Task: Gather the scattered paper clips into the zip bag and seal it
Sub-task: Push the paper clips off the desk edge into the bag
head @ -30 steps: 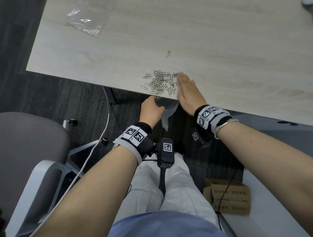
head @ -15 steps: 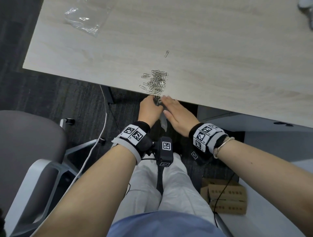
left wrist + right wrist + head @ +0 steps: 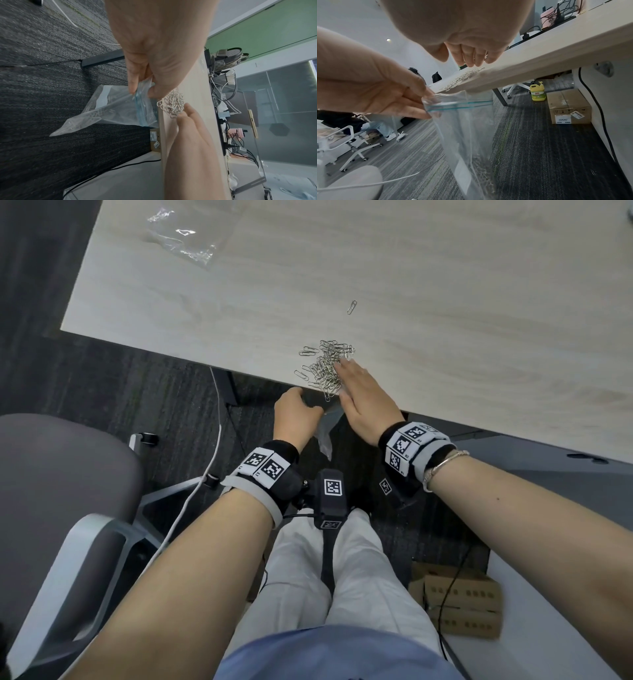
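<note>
The left hand (image 3: 154, 65) pinches the limp zip bag (image 3: 109, 108) by its mouth below the worktop (image 3: 445, 302) edge. The right hand (image 3: 366, 398), fingers flat, rests on the light, slippery paper clips (image 3: 325, 368), best swept.

Soft, even indoor light falls on the pale worktop (image 3: 445, 302), casting only faint shadows. Wrist views bend strongly at the edges, and the nearest skin blurs out of focus.

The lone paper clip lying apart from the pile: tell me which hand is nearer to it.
Right. The right hand lies flat on the table with fingertips at the pile, just short of the lone paper clip. The left hand holds the zip bag below the table edge, farther away.
</note>
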Demonstrator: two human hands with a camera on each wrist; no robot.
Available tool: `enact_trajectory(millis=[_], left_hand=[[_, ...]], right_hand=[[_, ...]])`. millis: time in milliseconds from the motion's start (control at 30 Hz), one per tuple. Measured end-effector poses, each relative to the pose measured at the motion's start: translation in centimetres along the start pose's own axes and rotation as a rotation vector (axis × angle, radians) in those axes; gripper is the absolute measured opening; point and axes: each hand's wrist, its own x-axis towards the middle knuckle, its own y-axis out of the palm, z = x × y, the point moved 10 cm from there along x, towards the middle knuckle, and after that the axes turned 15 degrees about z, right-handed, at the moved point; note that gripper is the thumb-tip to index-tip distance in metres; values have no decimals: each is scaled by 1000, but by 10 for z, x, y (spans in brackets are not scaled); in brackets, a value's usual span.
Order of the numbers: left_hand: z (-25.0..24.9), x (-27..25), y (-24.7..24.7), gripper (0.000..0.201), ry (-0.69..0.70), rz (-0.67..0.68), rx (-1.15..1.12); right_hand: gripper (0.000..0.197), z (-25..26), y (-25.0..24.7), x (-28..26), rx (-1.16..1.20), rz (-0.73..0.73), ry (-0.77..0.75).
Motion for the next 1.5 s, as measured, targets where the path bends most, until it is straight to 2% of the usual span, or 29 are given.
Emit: enact_trajectory(millis=[267, 400, 567, 700, 900, 1000, 1067, 1200, 1267, 1333, 1400, 1500], left_hand=[[4, 2, -5, 16, 11, 15, 12], [4, 1, -4, 3, 26, 30, -8], [4, 1, -6, 10, 39, 38, -33], [2, -1, -8, 16, 44, 28, -6], [11, 4, -16, 15, 26, 24, -19], [11, 3, -15, 5, 26, 28, -4], [11, 2, -14, 7, 28, 31, -26], [10, 2, -15, 13, 27, 40, -61], [9, 2, -15, 3, 31, 40, -43], [8, 0, -16, 5, 41, 34, -44], [7, -1, -16, 7, 49, 30, -50], [8, -1, -15, 10, 45, 33, -50]], right_hand=[[55, 18, 32, -13, -137, 132, -16], [54, 28, 42, -16, -46, 166, -81], [52, 29, 40, -24, 71, 131, -126], [55, 21, 22, -14, 71, 79, -48], [60, 29, 26, 15, -18, 139, -10], [64, 35, 41, 8, 3, 207, -55], [66, 40, 48, 2, 73, 238, -105], [68, 49, 39, 2, 178, 190, -152], [72, 46, 28, 7, 163, 140, -128], [74, 38, 17, 13, 127, 110, -68], [76, 34, 12, 21, 75, 134, -29], [76, 41, 19, 32, -48, 218, -49]])
